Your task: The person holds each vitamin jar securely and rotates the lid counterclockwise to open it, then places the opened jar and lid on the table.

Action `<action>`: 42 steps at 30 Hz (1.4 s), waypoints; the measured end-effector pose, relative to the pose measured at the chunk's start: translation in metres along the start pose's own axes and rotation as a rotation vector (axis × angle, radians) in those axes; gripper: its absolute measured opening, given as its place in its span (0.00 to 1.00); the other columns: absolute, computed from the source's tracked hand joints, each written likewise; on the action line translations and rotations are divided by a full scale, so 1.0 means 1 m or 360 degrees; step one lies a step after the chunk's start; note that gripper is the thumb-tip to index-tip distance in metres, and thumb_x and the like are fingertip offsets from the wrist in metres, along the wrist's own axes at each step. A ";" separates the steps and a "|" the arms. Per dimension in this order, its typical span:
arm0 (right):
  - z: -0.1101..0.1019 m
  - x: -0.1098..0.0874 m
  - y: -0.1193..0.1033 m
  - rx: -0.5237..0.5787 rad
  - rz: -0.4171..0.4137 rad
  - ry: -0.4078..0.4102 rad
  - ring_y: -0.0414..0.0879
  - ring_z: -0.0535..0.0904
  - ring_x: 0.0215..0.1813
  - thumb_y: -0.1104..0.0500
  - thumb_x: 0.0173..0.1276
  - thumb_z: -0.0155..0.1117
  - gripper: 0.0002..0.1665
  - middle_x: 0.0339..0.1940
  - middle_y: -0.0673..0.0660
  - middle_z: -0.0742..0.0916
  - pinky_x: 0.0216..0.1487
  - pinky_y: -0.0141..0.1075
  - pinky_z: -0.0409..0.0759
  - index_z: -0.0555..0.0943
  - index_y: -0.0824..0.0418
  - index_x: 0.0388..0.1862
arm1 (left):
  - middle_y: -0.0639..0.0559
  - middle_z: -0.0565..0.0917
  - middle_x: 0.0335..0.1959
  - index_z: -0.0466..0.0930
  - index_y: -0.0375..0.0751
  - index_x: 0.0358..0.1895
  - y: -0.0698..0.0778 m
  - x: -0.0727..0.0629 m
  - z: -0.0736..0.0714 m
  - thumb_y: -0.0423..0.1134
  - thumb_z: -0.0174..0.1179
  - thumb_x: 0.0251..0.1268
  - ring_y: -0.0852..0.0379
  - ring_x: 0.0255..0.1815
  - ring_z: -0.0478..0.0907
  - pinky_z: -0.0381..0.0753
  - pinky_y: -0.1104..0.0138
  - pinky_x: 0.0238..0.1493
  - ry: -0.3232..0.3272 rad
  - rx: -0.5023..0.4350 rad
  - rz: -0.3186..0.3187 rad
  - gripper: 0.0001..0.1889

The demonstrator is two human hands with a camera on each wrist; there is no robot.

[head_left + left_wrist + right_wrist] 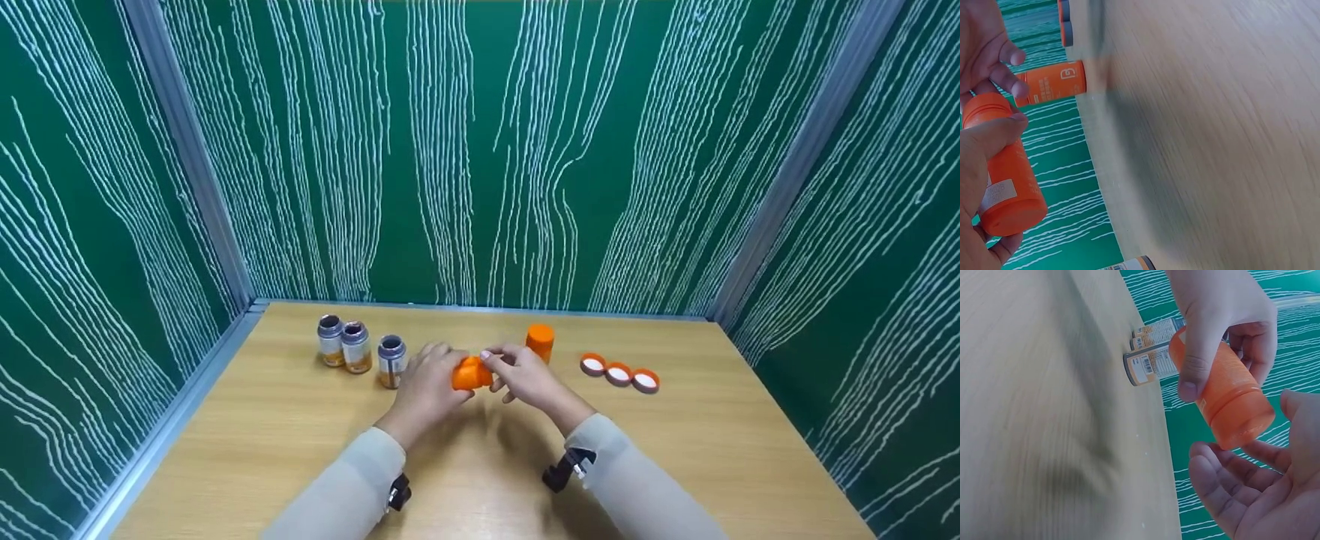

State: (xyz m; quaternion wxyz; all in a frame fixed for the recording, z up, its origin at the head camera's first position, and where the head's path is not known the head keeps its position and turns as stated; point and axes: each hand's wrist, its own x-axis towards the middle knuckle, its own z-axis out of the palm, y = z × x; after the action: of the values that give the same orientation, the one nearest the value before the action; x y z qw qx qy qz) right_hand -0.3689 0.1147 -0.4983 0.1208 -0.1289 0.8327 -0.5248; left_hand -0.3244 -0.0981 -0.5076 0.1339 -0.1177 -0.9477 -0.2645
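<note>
My left hand (429,384) grips an orange bottle (1013,169) around its body, thumb along its side. The bottle is tilted above the table, its orange cap (1244,419) towards my right hand. My right hand (529,376) is beside the cap, with thumb and fingers spread around that end in the right wrist view (1275,495); whether a fingertip touches it I cannot tell. Behind the right hand a second orange bottle (540,341) stands upright. Left of my left hand stand three grey lidless jars (391,362) with white and orange labels.
Three round lids (619,373) with orange rims and white insides lie in a row on the right of the wooden table (300,465). Green panels (517,150) with white wavy lines and metal posts (187,142) enclose the back and sides.
</note>
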 end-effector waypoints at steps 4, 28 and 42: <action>0.002 0.000 0.002 0.0002 -0.0038 -0.0030 0.64 0.90 0.49 0.39 0.87 0.66 0.29 0.53 0.60 0.92 0.36 0.34 0.90 0.85 0.58 0.72 | 0.54 0.86 0.60 0.88 0.51 0.70 0.000 0.000 0.001 0.45 0.86 0.64 0.51 0.61 0.78 0.81 0.51 0.75 -0.0001 0.0025 0.0014 0.31; -0.001 0.002 0.002 -0.0104 -0.0005 -0.0100 0.51 0.90 0.47 0.43 0.83 0.73 0.22 0.54 0.57 0.92 0.53 0.37 0.95 0.89 0.57 0.63 | 0.54 0.92 0.58 0.91 0.52 0.67 -0.003 0.001 0.001 0.48 0.86 0.65 0.53 0.55 0.84 0.88 0.54 0.73 -0.0048 0.0218 0.0131 0.27; 0.000 -0.002 0.007 -0.0179 -0.0110 -0.0113 0.49 0.91 0.47 0.49 0.80 0.78 0.25 0.54 0.58 0.95 0.55 0.38 0.95 0.90 0.60 0.69 | 0.49 0.94 0.54 0.93 0.47 0.64 -0.002 -0.003 0.003 0.47 0.87 0.62 0.49 0.51 0.84 0.90 0.51 0.67 -0.0087 0.0154 0.0087 0.27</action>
State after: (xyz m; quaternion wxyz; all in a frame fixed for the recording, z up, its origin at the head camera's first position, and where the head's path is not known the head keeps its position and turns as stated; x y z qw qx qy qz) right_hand -0.3674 0.1188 -0.5042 0.1246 -0.1826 0.8511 -0.4762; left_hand -0.3229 -0.0988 -0.5122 0.1208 -0.1440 -0.9592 -0.2113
